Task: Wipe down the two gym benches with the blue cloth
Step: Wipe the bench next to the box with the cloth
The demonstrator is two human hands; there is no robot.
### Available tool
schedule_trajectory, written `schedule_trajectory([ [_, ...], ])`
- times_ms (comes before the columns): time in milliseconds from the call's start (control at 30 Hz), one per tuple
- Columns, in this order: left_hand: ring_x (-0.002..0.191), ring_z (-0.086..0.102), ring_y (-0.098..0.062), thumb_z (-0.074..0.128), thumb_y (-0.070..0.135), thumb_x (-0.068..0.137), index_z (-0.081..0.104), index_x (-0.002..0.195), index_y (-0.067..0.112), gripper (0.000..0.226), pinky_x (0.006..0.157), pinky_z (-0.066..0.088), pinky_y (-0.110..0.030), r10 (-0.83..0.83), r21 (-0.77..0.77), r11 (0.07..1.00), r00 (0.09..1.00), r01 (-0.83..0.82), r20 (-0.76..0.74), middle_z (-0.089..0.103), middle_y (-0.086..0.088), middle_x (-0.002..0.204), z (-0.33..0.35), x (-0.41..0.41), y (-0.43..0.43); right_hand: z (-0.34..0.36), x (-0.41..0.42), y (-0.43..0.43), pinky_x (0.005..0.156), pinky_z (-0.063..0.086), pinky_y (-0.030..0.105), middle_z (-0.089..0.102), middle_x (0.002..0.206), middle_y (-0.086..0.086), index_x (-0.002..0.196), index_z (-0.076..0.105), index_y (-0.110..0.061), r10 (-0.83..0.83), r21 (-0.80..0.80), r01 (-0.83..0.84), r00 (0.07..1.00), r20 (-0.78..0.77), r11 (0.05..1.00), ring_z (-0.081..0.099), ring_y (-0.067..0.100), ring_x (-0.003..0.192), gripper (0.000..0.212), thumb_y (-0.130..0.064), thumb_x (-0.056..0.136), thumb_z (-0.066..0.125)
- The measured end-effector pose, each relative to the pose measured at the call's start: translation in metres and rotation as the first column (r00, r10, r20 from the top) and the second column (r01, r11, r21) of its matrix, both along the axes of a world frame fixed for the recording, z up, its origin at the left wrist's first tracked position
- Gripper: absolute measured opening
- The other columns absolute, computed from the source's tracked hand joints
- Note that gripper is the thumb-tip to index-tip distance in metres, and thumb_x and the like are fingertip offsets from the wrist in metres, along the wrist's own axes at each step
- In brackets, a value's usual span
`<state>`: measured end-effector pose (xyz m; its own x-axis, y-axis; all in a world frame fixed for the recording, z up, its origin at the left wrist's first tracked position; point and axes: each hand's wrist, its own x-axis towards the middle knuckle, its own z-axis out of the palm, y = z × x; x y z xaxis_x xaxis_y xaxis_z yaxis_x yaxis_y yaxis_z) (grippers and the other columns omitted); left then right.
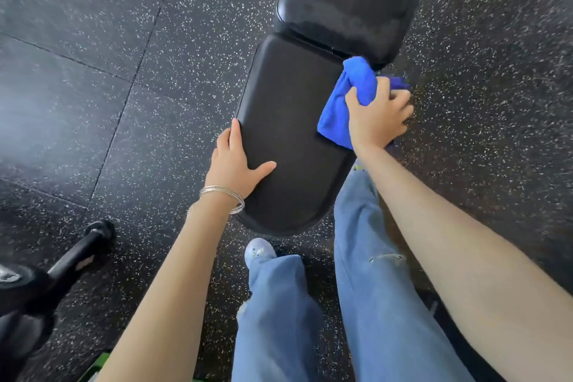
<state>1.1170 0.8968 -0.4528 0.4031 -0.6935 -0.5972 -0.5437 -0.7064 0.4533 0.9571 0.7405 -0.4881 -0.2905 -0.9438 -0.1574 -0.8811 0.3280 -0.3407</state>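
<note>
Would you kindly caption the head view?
Right hand grips the blue cloth at the edge of the seat; left hand rests on it.

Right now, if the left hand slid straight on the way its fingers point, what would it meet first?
The left hand would follow the seat pad edge and probably meet the back pad corner first; depth is unclear, so it might miss.
</note>
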Motion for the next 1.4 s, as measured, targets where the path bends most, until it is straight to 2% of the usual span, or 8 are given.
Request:
schedule_trajectory([
  [200,0.139,0.026,-0.028,0.067,0.023,0.084,0.008,0.15,0.012,0.089,0.115,0.022,-0.036,0.07,-0.088,0.993,0.993,-0.078,-0.092,0.023,-0.015,0.15,-0.002,0.002,0.006,0.021,-0.002,0.165,0.06,0.039,0.038,0.054,0.09,0.009,0.09,0.066,-0.023,0.216,-0.161,-0.202,0.974,0.072,0.966,0.048,0.03,0.075,0.029,-0.039,0.067,0.056],
  [367,0.137,0.03,-0.02,0.061,0.017,0.088,0.014,0.15,0.016,0.077,0.106,0.02,-0.022,0.119,-0.097,0.986,0.979,-0.136,-0.166,0.029,-0.011,0.149,-0.004,0.01,0.016,0.026,-0.001,0.154,0.063,0.036,0.038,0.056,0.086,0.006,0.086,0.066,-0.026,0.484,-0.152,-0.488,0.873,-0.064,0.86,0.051,0.03,0.075,0.031,-0.041,0.059,0.063],
  [700,0.137,0.031,-0.029,0.06,0.026,0.088,0.017,0.148,0.006,0.076,0.109,0.025,-0.035,0.245,0.002,0.969,0.967,-0.246,-0.068,0.029,-0.014,0.15,-0.004,0.001,-0.004,0.0,0.121,-0.018,0.074,0.028,0.038,0.051,0.109,0.006,0.109,0.059,-0.029,0.921,0.028,-0.931,0.355,-0.158,0.364,0.045,0.028,0.1,0.04,-0.051,0.076,0.055],
  [800,0.135,0.033,-0.032,0.06,0.031,0.088,0.015,0.148,0.005,0.079,0.107,0.028,-0.039,0.246,0.04,0.968,0.969,-0.246,0.004,0.03,-0.015,0.149,-0.004,-0.002,-0.028,-0.011,0.141,-0.061,0.076,0.03,0.039,0.05,0.112,0.006,0.111,0.058,-0.029,0.954,0.063,-0.965,0.24,-0.18,0.255,0.044,0.029,0.103,0.043,-0.052,0.074,0.055],
  [933,0.132,0.035,-0.034,0.058,0.04,0.088,0.016,0.147,0.004,0.082,0.107,0.032,-0.045,0.224,0.088,0.968,0.968,-0.234,0.112,0.031,-0.016,0.147,-0.006,-0.004,-0.072,-0.019,0.132,-0.117,0.079,0.034,0.039,0.051,0.114,0.007,0.113,0.056,-0.029,0.928,0.086,-0.93,0.342,-0.147,0.356,0.046,0.03,0.102,0.041,-0.051,0.079,0.051],
  [1100,0.13,0.037,-0.037,0.054,0.051,0.086,0.018,0.146,0.005,0.084,0.102,0.032,-0.049,0.269,0.154,0.938,0.931,-0.312,0.247,0.034,-0.016,0.144,-0.014,-0.007,-0.131,-0.016,0.078,-0.148,0.062,0.036,0.037,0.058,0.088,0.01,0.096,0.065,-0.024,0.932,-0.083,-0.989,0.144,-0.332,0.123,0.053,0.03,0.076,0.034,-0.044,0.068,0.061],
  [1233,0.128,0.038,-0.038,0.053,0.056,0.084,0.018,0.146,0.006,0.087,0.101,0.033,-0.05,0.26,0.139,0.941,0.924,-0.307,0.281,0.034,-0.016,0.144,-0.022,-0.006,-0.159,-0.029,-0.008,-0.186,0.064,0.038,0.038,0.058,0.094,0.009,0.099,0.062,-0.026,0.857,-0.064,-0.981,0.191,-0.479,0.182,0.051,0.029,0.075,0.041,-0.046,0.065,0.071],
  [1400,0.129,0.036,-0.038,0.054,0.068,0.076,0.016,0.147,0.009,0.1,0.103,0.031,-0.052,0.302,0.158,0.922,0.912,-0.354,0.278,0.033,-0.014,0.144,-0.026,-0.007,-0.175,-0.04,0.021,-0.194,0.061,0.042,0.038,0.061,0.088,0.008,0.092,0.065,-0.026,0.852,-0.073,-0.994,0.105,-0.513,0.078,0.056,0.029,0.074,0.043,-0.053,0.06,0.075],
])
